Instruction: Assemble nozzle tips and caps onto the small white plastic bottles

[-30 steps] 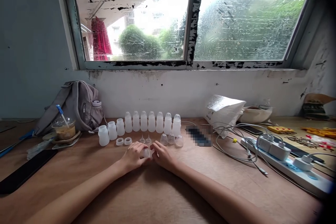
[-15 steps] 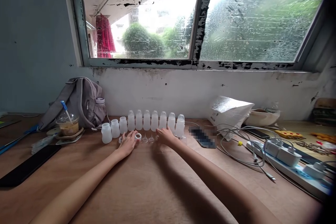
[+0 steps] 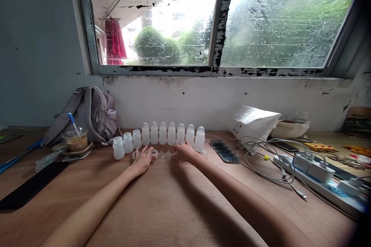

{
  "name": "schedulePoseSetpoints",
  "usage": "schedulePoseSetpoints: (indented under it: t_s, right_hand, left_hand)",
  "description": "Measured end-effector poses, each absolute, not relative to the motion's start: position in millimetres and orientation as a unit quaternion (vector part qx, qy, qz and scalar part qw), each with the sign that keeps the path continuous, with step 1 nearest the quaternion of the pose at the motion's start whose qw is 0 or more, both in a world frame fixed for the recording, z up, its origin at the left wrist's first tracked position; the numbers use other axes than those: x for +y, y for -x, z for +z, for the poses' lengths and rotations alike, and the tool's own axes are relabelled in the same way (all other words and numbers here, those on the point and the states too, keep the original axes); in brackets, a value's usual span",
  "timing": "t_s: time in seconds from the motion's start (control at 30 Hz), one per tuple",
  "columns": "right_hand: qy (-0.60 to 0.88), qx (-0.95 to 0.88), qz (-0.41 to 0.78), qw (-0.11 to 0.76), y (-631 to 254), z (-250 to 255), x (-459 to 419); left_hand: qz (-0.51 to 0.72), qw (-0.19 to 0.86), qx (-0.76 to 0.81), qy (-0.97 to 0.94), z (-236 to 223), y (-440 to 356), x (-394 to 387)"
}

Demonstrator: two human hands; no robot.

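My left hand (image 3: 142, 161) lies low over the tabletop with its fingers spread. A white screw ring (image 3: 154, 154) is right by its fingertips, and another ring (image 3: 134, 156) shows partly at its left side. My right hand (image 3: 184, 151) is closed, its fingers bent down at a clear bottle nipple (image 3: 174, 155) mostly hidden by them. Two more clear nipples, one of them here (image 3: 161, 154), stand upright between my hands. Behind them runs a row of frosted baby bottles (image 3: 154, 135) with clear domed caps. Three open bottles without caps (image 3: 118, 149) stand at the row's left end.
On the left are a grey backpack (image 3: 89, 114), an iced drink cup (image 3: 75, 139) and a black flat slab (image 3: 31, 185). On the right lie a blurred phone (image 3: 226, 150), coiled white cables (image 3: 261, 173), a power strip (image 3: 321, 183) and a white bag (image 3: 252, 123).
The white ring at my left fingertips has gone from tilted to lying flat, and my left fingers have spread. My right hand stays at nearly the same place. The view has shifted slightly.
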State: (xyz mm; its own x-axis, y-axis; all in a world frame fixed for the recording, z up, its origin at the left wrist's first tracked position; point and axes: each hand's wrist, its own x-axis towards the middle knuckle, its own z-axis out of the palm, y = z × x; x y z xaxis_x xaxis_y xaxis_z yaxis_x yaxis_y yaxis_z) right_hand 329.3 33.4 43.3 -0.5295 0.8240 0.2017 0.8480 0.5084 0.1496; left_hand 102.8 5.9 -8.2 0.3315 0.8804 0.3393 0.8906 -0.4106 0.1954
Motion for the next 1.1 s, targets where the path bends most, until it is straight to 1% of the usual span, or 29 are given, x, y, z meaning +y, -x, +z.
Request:
schedulePoseSetpoints:
  t_s: [0.1,0.17,0.27,0.33,0.47,0.7,0.93,1.0,1.1]
  right_hand:
    - [0.487,-0.859,-0.133,0.087,-329.7,42.0,23.6]
    - [0.479,-0.855,-0.143,0.139,-330.2,38.2,12.9]
    - [0.427,-0.864,-0.14,0.229,-333.3,26.6,-6.0]
    - [0.392,-0.876,-0.127,0.252,-336.6,17.1,-16.7]
    - [0.372,-0.89,-0.099,0.245,-343.1,4.2,-25.6]
    - [0.384,-0.89,-0.057,0.241,-353.1,1.4,-21.3]
    - [0.388,-0.892,-0.007,0.231,-363.0,0.8,-19.1]
    - [0.384,-0.895,0.007,0.225,-363.4,3.0,-17.5]
    - [0.373,-0.903,0.025,0.213,-363.6,6.8,-13.1]
  left_hand:
    - [-0.199,0.014,-0.548,0.812,-10.1,-101.7,7.9]
    - [-0.199,0.017,-0.551,0.81,-11.7,-101.0,9.2]
    - [-0.205,0.026,-0.563,0.8,-14.1,-100.8,10.6]
    - [-0.212,0.029,-0.575,0.79,-15.5,-101.1,11.1]
    - [-0.218,0.028,-0.589,0.778,-16.5,-102.0,11.1]
    - [-0.22,0.032,-0.597,0.77,-10.5,-103.9,9.2]
    - [-0.236,0.084,-0.579,0.776,-10.5,-106.4,7.9]
    - [-0.249,0.111,-0.557,0.784,-2.4,-106.2,11.1]
    - [-0.294,0.157,-0.529,0.78,24.7,-102.9,26.2]
